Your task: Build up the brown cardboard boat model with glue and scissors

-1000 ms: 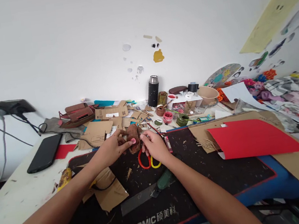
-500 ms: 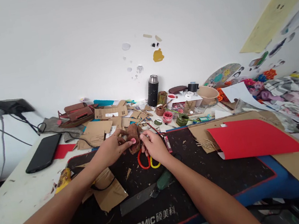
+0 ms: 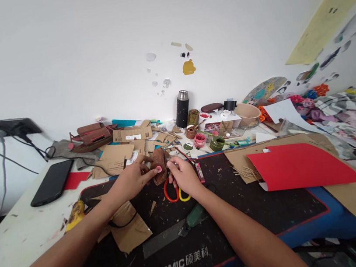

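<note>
My left hand [image 3: 136, 173] is closed on a small brown boat-shaped craft piece [image 3: 159, 158], its thumb pressed by a round pink disc [image 3: 159, 169] on the near side. Close on the other side, my right hand [image 3: 184, 174] has its thumb and fingers pinched together; what they hold, if anything, is too small to make out. Scissors with red and yellow handles [image 3: 171, 194] lie just below the craft piece, their blades hidden. Nearer to me, a green-handled cutter [image 3: 194, 216] rests on the black desk mat [image 3: 242, 213].
Open paint jars [image 3: 199, 139] and a black thermos [image 3: 182, 110] stand behind my hands. Cardboard scraps [image 3: 130, 228] lie below my left forearm. A phone [image 3: 51, 182] is at the left, red card [image 3: 301, 164] at the right. A larger brown model [image 3: 94, 136] sits at the back left.
Both hands stay in nearly the same place around the brown craft piece. The view has shifted very slightly; nothing else has visibly moved.
</note>
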{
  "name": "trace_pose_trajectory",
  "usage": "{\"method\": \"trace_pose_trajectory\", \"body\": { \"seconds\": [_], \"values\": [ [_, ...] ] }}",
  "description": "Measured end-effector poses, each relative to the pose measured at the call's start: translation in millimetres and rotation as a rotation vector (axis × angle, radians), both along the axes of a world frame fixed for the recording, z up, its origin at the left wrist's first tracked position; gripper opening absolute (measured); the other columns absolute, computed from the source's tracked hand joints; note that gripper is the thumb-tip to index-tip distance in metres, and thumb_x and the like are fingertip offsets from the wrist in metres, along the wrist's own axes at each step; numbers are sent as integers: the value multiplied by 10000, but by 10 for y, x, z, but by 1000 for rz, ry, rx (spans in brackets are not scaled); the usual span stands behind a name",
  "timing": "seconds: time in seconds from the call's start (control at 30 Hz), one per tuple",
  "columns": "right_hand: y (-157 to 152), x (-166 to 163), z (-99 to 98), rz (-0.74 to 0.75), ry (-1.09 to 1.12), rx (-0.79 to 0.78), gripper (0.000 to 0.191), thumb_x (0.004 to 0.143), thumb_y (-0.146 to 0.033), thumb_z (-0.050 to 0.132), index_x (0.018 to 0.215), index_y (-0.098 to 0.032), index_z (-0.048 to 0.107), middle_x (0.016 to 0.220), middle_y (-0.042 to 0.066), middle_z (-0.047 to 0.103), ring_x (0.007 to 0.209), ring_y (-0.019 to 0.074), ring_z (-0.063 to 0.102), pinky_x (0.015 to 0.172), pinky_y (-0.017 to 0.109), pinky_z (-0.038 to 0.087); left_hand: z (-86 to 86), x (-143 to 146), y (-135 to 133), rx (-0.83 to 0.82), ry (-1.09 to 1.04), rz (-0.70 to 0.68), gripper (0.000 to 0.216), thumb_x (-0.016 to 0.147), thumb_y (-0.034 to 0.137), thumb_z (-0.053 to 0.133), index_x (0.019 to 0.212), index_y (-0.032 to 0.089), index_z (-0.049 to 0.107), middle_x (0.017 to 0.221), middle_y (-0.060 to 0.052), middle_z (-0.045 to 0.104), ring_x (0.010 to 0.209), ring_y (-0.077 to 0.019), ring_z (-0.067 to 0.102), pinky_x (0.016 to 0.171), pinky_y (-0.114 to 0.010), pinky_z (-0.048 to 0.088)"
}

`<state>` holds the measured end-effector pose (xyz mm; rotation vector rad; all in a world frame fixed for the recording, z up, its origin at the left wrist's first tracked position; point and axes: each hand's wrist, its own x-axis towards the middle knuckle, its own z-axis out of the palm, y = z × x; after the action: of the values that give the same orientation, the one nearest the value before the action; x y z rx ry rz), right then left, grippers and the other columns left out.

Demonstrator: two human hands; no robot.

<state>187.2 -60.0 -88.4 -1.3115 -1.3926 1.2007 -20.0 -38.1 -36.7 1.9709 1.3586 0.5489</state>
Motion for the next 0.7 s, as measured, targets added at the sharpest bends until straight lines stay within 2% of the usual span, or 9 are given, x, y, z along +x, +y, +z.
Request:
{"method": "trace_pose_trajectory", "body": {
  "seconds": [0.2, 0.3, 0.43, 0.53, 0.6, 0.7],
  "values": [
    [-4, 2, -30, 16, -4, 30, 228, 1059, -447, 522, 981, -243, 587, 552, -77, 605, 381, 125, 517, 419, 209, 382, 84, -45, -37, -67, -7, -18, 608, 925, 753, 589, 1212, 218, 600, 785, -30, 800, 714, -275, 731, 676, -355, 472],
    [-16, -5, -38, 37, -49, 42, 207, 1073, -406, 535, 970, -241, 606, 561, -76, 613, 398, 121, 524, 450, 209, 400, 95, -75, -27, -104, -17, -25, 591, 924, 748, 576, 1198, 224, 592, 837, -50, 809, 749, -287, 751, 686, -357, 493],
    [-44, -19, -14, 72, -167, 60, 187, 1083, -329, 546, 947, -236, 634, 586, -65, 648, 424, 118, 535, 505, 214, 415, 17, -142, -12, -110, -20, -52, 608, 927, 739, 570, 1238, 217, 603, 910, -79, 816, 833, -312, 770, 715, -364, 512],
    [-54, -33, 15, 91, -233, 75, 189, 1086, -301, 556, 945, -230, 658, 605, -52, 679, 440, 123, 550, 534, 224, 421, -54, -207, -25, -115, 18, -99, 642, 923, 695, 605, 1336, 204, 575, 879, -67, 802, 802, -305, 758, 709, -359, 502],
    [-53, -41, 29, 97, -260, 70, 194, 1090, -295, 560, 949, -226, 672, 608, -50, 686, 447, 126, 558, 551, 229, 426, -81, -237, -41, -109, 82, -108, 718, 875, 676, 669, 1390, 190, 548, 881, -71, 793, 796, -314, 746, 700, -364, 493],
    [-48, -50, 37, 105, -293, 64, 202, 1096, -278, 562, 940, -220, 675, 615, -49, 692, 459, 126, 566, 575, 233, 430, -108, -239, -69, -61, 143, -70, 839, 776, 620, 772, 1444, 178, 524, 1013, -105, 793, 890, -343, 744, 747, -382, 508]
  ]
}}
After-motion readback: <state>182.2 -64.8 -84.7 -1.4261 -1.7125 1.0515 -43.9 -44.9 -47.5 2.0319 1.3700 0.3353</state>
